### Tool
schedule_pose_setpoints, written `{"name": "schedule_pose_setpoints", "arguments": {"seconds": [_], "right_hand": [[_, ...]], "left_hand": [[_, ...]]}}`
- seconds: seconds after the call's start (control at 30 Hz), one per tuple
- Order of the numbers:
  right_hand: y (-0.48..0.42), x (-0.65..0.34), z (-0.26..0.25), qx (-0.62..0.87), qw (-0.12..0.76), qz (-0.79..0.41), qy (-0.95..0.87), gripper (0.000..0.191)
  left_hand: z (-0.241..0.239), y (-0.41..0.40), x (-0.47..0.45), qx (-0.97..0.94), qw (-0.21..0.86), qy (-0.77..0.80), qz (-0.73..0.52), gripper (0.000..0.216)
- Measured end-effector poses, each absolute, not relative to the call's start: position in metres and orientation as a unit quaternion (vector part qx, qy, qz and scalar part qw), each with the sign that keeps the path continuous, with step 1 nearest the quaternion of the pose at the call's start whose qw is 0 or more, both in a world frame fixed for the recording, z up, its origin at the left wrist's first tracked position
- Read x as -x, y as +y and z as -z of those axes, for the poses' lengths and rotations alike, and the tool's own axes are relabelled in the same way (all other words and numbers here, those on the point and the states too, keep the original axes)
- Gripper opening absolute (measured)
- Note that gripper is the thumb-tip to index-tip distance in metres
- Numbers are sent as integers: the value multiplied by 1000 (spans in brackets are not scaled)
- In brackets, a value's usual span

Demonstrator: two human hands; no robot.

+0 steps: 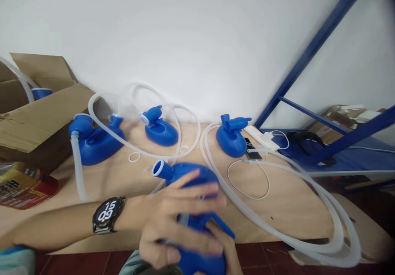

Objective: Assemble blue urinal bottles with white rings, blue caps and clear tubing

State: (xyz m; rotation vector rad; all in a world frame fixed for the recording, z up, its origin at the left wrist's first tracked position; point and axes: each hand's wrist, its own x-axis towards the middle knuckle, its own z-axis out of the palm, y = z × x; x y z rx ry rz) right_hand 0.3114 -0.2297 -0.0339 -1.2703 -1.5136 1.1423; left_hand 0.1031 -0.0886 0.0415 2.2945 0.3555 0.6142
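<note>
My left hand (182, 217), with a black watch (108, 214) on the wrist, is over a blue plastic urinal bottle (202, 260) near the table's front edge. Its fingers are spread and smeared by motion; whether they touch the bottle I cannot tell. My right hand (228, 246) grips that bottle from the right side, partly hidden behind my left hand. Just beyond stands another blue urinal bottle (189, 170), its white-rimmed mouth pointing left. A white ring (134, 157) lies on the table to the left of it.
More blue urinal bottles (101, 145) stand along the wall, among looping clear hoses (247, 213). A cardboard box (46, 114) and a red-and-yellow container (26, 186) are at left. At right are a phone (253, 149), a power strip (262, 138) and a blue metal frame (308, 49).
</note>
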Motion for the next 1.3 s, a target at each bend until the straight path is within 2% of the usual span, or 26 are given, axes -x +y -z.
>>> {"name": "schedule_pose_setpoints", "arguments": {"seconds": [0.1,0.17,0.23,0.3,0.47,0.6,0.7,0.83,0.97,1.17,1.3], "right_hand": [[-200,-324,29,523,458,-340,-633,86],[-182,-329,15,528,451,-259,-671,80],[-169,-330,1,529,422,-231,-699,77],[-164,-327,-5,522,412,-226,-711,78],[-165,-315,6,517,449,-224,-693,67],[-169,-312,19,526,468,-280,-653,58],[-175,-313,32,530,484,-353,-600,63],[-188,-313,53,555,519,-397,-514,66],[-196,-308,63,557,529,-358,-531,72],[-191,-300,64,555,510,-232,-615,74],[-184,-304,57,522,503,-206,-657,71]], "left_hand": [[-64,-76,-109,-883,359,146,-263,67],[-68,-72,-111,-857,399,174,-276,66],[-64,-72,-116,-806,461,214,-302,57],[-55,-76,-125,-760,484,272,-338,44],[-35,-86,-148,-741,431,349,-378,24],[-25,-91,-152,-729,391,356,-434,23],[-21,-96,-148,-747,298,328,-496,17],[-24,-101,-141,-793,201,227,-529,32],[-34,-106,-140,-784,230,244,-522,31],[-35,-113,-146,-720,255,367,-531,18],[-34,-113,-142,-725,290,374,-501,19]]}}
